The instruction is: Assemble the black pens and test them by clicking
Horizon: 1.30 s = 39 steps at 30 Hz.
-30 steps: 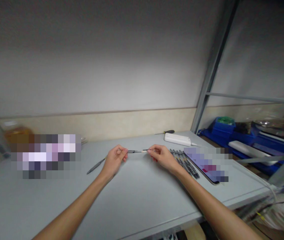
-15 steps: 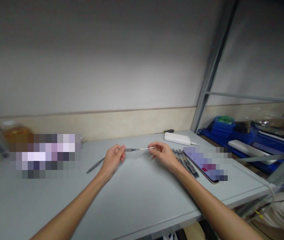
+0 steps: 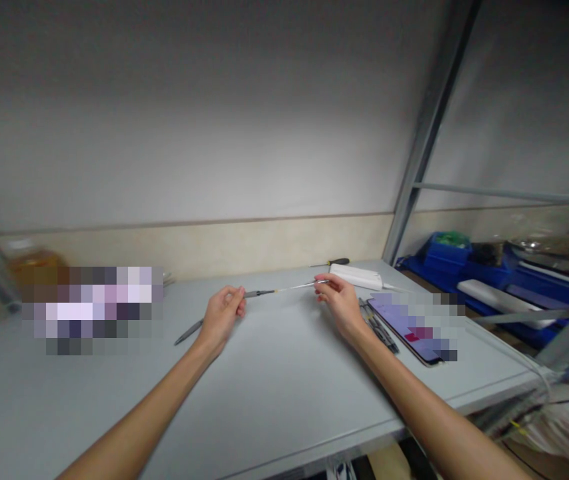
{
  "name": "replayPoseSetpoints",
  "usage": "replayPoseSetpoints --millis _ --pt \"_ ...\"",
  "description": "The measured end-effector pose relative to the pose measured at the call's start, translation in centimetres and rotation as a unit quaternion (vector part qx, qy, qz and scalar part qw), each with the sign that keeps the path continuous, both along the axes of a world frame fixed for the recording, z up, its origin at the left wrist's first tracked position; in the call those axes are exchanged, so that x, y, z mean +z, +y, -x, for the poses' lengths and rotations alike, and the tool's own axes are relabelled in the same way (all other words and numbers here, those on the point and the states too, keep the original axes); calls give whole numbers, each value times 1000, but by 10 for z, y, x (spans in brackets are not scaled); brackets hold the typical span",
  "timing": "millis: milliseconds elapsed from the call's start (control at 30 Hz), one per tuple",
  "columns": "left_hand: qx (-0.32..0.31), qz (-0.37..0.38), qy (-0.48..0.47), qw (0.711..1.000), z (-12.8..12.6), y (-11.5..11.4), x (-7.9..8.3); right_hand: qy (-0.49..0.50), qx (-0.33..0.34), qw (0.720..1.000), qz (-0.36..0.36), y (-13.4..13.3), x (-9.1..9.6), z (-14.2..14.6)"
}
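My left hand (image 3: 223, 312) pinches a grey pen barrel (image 3: 260, 293) whose narrow end points right. A thin pale pen refill (image 3: 297, 287) runs from the barrel's yellowish tip towards my right hand (image 3: 338, 299), its fingers closed on the far end. Both hands are above the grey table (image 3: 274, 380). Another grey pen part (image 3: 189, 331) lies left of my left wrist, its upper end hidden behind the hand. Several grey pens (image 3: 381, 333) lie right of my right hand, partly covered by it.
A phone (image 3: 404, 330), partly pixelated, lies beside the pens. Behind my right hand are a white power strip (image 3: 357, 276) and a screwdriver (image 3: 338, 262). Pixelated items (image 3: 99, 310) stand at the left. Blue bins (image 3: 447, 253) sit beyond the metal post, with a blurred person's hand at the far right.
My right hand has moved right and slightly up, away from my left hand. More of the thin refill shows between barrel and fingers. My left hand has shifted slightly left.
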<state>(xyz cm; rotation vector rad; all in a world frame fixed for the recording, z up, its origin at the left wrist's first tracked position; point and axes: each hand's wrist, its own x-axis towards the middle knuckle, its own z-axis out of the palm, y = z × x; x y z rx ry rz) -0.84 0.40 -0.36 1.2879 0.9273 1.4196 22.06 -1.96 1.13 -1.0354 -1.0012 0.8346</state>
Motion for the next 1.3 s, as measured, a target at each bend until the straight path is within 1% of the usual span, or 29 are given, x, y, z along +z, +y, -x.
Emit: replayPoseSetpoints --millis 167,567,900,1100,1300 --pt "4 -2 4 1000 0 1 0 4 4 1000 4 -1 2 0" --pt "-14 -8 8 1000 0 2 -4 -16 30 999 8 -3 3 3" --pt "-16 -7 0 1000 -1 1 -3 -7 37 999 7 -4 4 4" --pt "-13 5 -22 1000 -1 1 -3 -8 43 999 10 -5 3 4" --pt "-24 24 -56 998 -4 0 -2 2 49 999 16 -7 6 6"
